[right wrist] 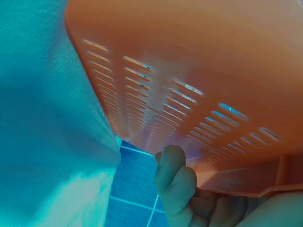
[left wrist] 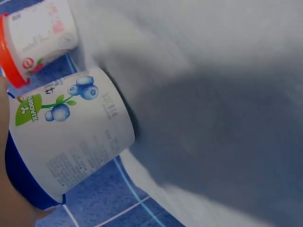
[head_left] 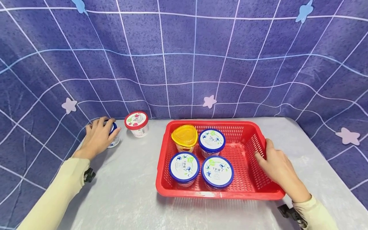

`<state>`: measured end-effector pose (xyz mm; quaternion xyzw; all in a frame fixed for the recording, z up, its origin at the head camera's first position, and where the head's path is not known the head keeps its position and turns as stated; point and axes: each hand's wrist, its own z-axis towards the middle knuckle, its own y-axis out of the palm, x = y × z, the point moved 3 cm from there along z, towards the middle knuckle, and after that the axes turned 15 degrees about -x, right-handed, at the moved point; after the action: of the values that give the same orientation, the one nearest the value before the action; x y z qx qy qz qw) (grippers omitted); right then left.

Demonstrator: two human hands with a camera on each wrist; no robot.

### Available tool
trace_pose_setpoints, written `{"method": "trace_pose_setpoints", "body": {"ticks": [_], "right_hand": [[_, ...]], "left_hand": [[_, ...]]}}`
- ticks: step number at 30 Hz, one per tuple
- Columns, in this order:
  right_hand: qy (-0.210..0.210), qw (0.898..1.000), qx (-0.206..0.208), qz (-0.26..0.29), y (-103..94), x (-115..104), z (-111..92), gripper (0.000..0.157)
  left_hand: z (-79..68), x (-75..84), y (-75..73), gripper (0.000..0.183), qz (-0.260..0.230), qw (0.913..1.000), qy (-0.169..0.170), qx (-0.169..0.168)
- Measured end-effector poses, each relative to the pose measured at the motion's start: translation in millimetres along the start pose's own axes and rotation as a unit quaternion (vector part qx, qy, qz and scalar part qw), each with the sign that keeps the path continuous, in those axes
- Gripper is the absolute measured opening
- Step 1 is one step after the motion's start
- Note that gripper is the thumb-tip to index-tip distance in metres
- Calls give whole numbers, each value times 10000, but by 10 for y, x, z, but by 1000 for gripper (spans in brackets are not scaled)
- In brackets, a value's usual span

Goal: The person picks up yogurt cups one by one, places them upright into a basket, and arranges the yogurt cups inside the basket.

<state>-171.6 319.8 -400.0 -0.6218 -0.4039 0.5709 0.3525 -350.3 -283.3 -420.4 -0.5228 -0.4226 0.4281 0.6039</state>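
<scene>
At the left of the head view my left hand [head_left: 98,136] grips a white yogurt cup with a blue lid [head_left: 114,141] from above. In the left wrist view this blueberry-printed cup [left wrist: 78,127] lies sideways in the picture, the hand around its lid; whether its base touches the table, I cannot tell. My right hand [head_left: 277,164] holds the right rim of a red plastic basket [head_left: 218,195], fingers curled over the edge. Inside the basket's left and middle part stand several blue-lidded cups [head_left: 212,140] and one yellow-lidded cup [head_left: 185,137].
A red-lidded cup [head_left: 137,124] stands on the grey tabletop [head_left: 126,188], just right of my left hand. Behind the table hangs a purple-blue grid-patterned cloth [head_left: 178,67] with star shapes.
</scene>
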Motion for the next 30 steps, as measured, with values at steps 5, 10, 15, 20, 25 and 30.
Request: {"method": "trace_pose_setpoints", "body": {"ticks": [5, 10, 15, 20, 25, 30], "right_hand": [[-3, 10000, 16, 7, -6, -2, -13, 65], [-16, 10000, 16, 9, -3, -5, -9, 64], [-28, 10000, 16, 8, 9, -6, -1, 64], [-21, 10000, 3, 21, 12, -7, 1, 64], [-12, 10000, 1, 34, 2, -8, -1, 64], [-4, 10000, -7, 35, 1, -5, -5, 64]], "left_hand": [[-37, 120, -82, 55, 25, 9995, 237, 229], [-84, 235, -144, 52, 66, 9981, 460, 412], [-130, 330, -185, 51, 127, 9966, 622, 529], [-178, 414, -229, 50, 156, 9946, 786, 659], [-209, 509, -270, 50, 191, 9911, 1005, 851], [-230, 654, -341, 52, 177, 9884, 1180, 940]]}}
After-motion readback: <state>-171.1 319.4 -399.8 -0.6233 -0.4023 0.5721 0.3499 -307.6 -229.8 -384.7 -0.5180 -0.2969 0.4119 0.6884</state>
